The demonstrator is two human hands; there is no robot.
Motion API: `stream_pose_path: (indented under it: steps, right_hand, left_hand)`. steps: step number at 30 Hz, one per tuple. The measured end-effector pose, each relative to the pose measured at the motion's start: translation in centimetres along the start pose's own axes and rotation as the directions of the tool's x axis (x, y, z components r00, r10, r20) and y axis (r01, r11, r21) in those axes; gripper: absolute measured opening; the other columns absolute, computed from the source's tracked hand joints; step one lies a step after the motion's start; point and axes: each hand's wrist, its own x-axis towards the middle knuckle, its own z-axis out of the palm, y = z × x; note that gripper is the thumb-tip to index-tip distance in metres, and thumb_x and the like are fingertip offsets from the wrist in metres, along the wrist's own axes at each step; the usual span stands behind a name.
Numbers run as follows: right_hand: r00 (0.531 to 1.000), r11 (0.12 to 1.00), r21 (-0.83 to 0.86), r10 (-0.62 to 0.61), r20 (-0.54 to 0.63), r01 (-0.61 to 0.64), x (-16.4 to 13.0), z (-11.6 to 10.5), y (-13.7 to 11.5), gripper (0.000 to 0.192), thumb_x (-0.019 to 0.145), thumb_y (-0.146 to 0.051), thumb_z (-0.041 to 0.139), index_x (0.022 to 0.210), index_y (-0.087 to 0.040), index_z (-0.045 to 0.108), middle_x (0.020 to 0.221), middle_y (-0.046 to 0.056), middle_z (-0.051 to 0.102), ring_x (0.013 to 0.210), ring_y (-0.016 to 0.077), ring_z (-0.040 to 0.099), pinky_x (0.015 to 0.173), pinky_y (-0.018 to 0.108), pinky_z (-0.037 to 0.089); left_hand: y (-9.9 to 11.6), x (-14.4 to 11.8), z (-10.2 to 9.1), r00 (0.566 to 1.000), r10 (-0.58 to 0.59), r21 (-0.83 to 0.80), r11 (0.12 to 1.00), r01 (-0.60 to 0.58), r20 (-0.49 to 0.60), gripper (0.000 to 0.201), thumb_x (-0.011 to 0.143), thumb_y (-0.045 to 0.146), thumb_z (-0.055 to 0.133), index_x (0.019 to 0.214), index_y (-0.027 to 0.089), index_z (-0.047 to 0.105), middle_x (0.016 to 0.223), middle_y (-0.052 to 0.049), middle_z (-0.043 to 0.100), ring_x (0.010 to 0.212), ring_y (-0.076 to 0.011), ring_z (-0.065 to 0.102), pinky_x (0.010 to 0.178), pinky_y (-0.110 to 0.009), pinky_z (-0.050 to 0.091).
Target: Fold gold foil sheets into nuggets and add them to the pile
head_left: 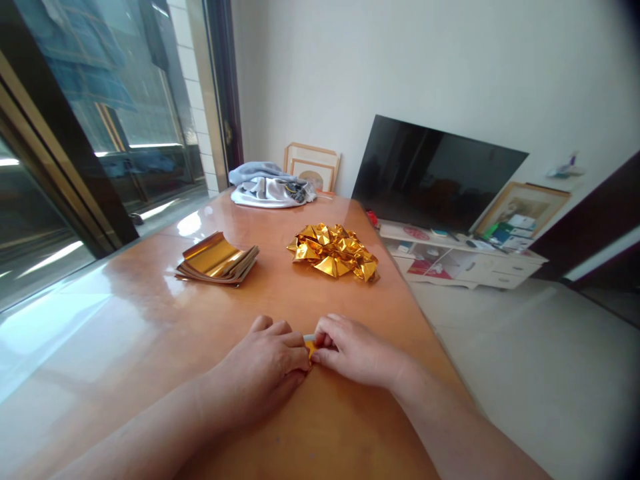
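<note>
Between my two hands, low over the near part of the wooden table (320,427), is a small piece of gold foil paper (311,348) with a pale edge. My left hand (274,360) has its fingers curled over the paper's left side and hides much of it. My right hand (350,348) pinches the right side between thumb and bent fingers. Farther off to the left lies a curling stack of gold foil sheets (217,260). A heap of folded gold foil pieces (334,252) sits beyond my right hand.
At the table's far end lies a bundle of pale cloth (270,187), with framed pictures (313,167) leaning behind it. A television (435,173) and a white low cabinet (460,260) stand past the table's right edge. A glass sliding door (115,120) is at left.
</note>
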Motion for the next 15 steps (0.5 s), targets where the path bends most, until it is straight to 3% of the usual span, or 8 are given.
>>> stream_pose_path:
  steps: [15]
  right_hand:
    - [0.999,0.997,-0.075,0.038,0.030,-0.035,-0.01,0.09,-0.72,0.030,0.079,-0.042,0.078,0.093,-0.022,0.060,0.096,0.002,0.063,0.087,0.0187,0.056,0.070,0.028,0.036]
  left_hand:
    - [-0.34,-0.25,-0.18,1.000,-0.021,-0.094,0.995,0.022,0.004,0.015,0.082,0.012,0.062,0.085,0.025,0.065,0.093,0.002,0.071,0.092,-0.0201,0.056,0.086,-0.035,0.034]
